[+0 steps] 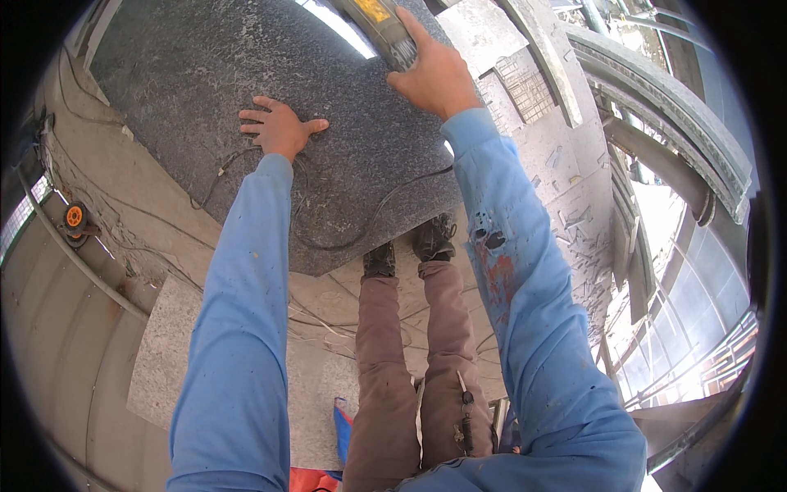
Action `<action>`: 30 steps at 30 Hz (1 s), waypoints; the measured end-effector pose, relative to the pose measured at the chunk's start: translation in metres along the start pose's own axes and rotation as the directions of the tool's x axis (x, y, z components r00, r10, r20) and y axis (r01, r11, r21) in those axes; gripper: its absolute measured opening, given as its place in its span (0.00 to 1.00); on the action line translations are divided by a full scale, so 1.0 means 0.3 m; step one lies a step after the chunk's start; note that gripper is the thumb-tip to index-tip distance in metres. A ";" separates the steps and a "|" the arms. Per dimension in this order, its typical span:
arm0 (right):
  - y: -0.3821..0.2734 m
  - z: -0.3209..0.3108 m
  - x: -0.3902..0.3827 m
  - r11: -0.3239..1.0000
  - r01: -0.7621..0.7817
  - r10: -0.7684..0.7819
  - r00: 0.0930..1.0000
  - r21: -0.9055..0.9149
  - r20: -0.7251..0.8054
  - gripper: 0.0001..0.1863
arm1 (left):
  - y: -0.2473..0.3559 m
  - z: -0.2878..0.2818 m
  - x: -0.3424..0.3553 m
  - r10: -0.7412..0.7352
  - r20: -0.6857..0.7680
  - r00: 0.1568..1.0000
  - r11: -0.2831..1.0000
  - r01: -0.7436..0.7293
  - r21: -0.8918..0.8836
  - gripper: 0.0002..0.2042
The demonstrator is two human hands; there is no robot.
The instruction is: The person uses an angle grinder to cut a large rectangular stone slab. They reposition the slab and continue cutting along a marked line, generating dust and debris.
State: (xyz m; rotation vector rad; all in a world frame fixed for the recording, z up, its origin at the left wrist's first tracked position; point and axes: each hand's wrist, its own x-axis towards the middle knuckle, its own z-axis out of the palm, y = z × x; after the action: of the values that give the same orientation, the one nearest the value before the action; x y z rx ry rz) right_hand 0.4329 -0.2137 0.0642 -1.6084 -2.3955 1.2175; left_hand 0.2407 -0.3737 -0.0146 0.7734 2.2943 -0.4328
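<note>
A large dark speckled stone slab (180,74) fills the upper middle of the head view, above my feet. My left hand (279,129) lies on it with fingers spread, holding nothing. My right hand (434,78) grips a long grey tool with a yellow label (369,18) at the slab's top right. The tool's far end is cut off by the frame edge. A black cable (377,205) loops across the slab below my hands.
Stone offcuts (504,29) and several grey beams (656,98) are on the right. At left are cables, a pipe (94,275) and an orange-hubbed wheel (75,221). A light stone piece (168,353) and blue-red material (343,435) lie near my legs.
</note>
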 end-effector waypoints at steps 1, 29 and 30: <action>0.000 -0.002 -0.005 1.000 0.004 -0.004 1.000 0.002 -0.006 0.52 | 0.003 -0.003 -0.003 0.000 0.002 1.000 1.000 0.000 -0.001 0.71; -0.011 0.010 0.054 0.994 -0.033 0.032 0.999 0.106 0.017 0.48 | -0.011 0.027 0.025 -0.028 -0.012 1.000 1.000 0.028 0.006 0.73; -0.009 0.014 0.062 0.995 -0.047 0.045 0.999 0.091 0.022 0.48 | -0.009 0.027 0.025 -0.027 -0.013 1.000 1.000 0.027 0.008 0.73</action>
State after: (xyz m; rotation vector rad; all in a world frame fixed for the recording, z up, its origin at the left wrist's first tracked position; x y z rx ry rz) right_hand 0.4204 -0.2019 0.0555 -1.6410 -2.2900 1.3351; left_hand 0.2384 -0.3768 -0.0251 0.7519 2.3188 -0.4505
